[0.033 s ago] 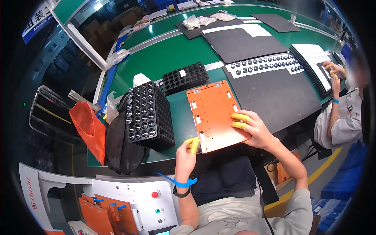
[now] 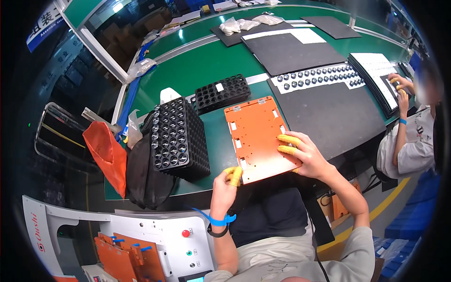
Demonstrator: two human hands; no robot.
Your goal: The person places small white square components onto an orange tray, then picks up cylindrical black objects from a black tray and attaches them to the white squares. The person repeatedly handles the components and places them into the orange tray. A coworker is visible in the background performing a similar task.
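An orange rectangular plate (image 2: 256,141) with small holes, white cutouts along its sides and metal hinge-like pieces at the far end is tilted over the near edge of the green table. My right hand (image 2: 307,157), in yellow finger cots, grips its right side, fingers on top and thumb tucked below. At the near left corner, the cotted fingertips of my left hand (image 2: 226,185) are pinched together against the plate's edge. A blue wrist strap (image 2: 222,220) circles my left wrist.
Left of the plate stands a tall stack of black trays (image 2: 183,141) filled with round parts; a lower black tray (image 2: 221,94) lies behind. Dark mats (image 2: 329,113) and a white strip of black knobs (image 2: 319,77) lie right. A co-worker's hands (image 2: 399,89) work at far right.
My left hand has shifted slightly right and up, closing against the plate's near left corner. The plate and my right hand look almost unmoved.
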